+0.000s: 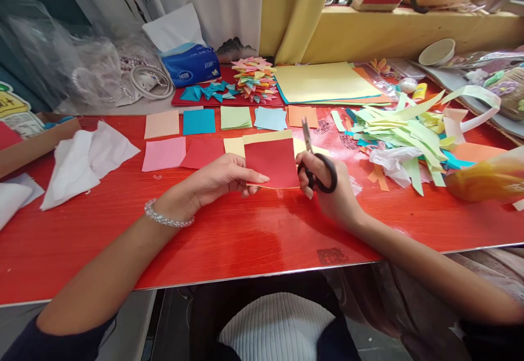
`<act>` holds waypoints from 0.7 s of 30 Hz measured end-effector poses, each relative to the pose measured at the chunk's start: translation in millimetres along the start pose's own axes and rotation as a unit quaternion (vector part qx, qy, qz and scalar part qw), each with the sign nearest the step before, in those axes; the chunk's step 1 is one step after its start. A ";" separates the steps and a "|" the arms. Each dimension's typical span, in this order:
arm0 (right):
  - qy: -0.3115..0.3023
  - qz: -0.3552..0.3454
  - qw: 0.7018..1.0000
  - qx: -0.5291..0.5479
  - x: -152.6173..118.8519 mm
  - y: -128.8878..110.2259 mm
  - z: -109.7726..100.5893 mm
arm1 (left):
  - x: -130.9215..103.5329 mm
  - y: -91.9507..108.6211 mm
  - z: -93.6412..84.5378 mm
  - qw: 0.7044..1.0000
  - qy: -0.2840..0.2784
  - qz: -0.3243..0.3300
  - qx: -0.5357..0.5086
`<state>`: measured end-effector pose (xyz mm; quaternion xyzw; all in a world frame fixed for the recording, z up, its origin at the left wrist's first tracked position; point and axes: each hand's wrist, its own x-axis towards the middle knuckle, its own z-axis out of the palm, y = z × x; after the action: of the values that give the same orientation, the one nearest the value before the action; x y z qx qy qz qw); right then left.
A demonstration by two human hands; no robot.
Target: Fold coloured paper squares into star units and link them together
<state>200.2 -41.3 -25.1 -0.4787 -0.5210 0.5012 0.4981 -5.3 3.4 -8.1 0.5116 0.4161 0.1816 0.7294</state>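
Note:
My left hand [231, 178] pinches the lower left edge of a red paper square [272, 164], thumb on top. A yellow paper edge [268, 136] shows behind the red one. In my right hand [327, 186] are black-handled scissors [326, 174], their blades pointing up and away; these fingers are also at the red square's right edge. Beyond my hands lie paper squares in rows: peach [162, 124], blue [198, 121], pale green [236, 117], light blue [270, 119] and orange [302, 116]. Nearer are a pink square [164, 154] and another red one [203, 151].
Paper scraps [401, 131] are heaped at the right. A stack of coloured sheets [319, 82], a folded-paper pile [256, 80] and a blue tissue pack [190, 63] stand at the back. Crumpled tissues [88, 159] lie left. The red table's front edge [262, 275] runs before me.

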 end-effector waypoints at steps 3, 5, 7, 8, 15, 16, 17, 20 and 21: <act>0.008 -0.036 0.999 -0.002 10.9 -7.5 -10.0 | -3.8 5.3 -6.3 0.997 -0.042 -0.007 0.059; -0.028 -0.023 0.999 -0.009 17.8 -11.3 -17.3 | -5.2 6.5 -7.6 0.993 -0.073 -0.019 0.092; -0.090 0.021 0.995 -0.022 21.3 -13.1 -22.2 | -5.5 5.6 -6.5 0.987 -0.103 -0.039 0.115; -0.124 0.047 0.991 -0.030 21.5 -13.4 -23.4 | -5.4 4.8 -5.5 0.984 -0.116 -0.051 0.123; -0.216 0.121 0.968 -0.038 13.4 -11.4 -18.1 | -6.6 3.7 -4.5 0.972 -0.147 -0.090 0.157; -0.201 0.111 0.973 -0.031 13.8 -10.8 -17.6 | -7.0 4.7 -4.9 0.976 -0.136 -0.070 0.158; -0.179 0.097 0.979 -0.021 14.8 -10.2 -17.5 | -7.3 5.5 -4.8 0.981 -0.114 -0.041 0.155; -0.083 0.055 0.995 0.017 18.9 -7.9 -18.2 | -5.9 5.2 0.4 0.990 -0.004 0.091 0.103; -0.052 0.044 0.997 0.030 20.1 -7.1 -18.3 | -4.6 3.7 4.0 0.988 0.034 0.131 0.072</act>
<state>217.6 -20.7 -17.2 -0.4596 -0.5090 0.5622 0.4621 -4.2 -0.7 -2.3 0.6065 0.3821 0.2628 0.6458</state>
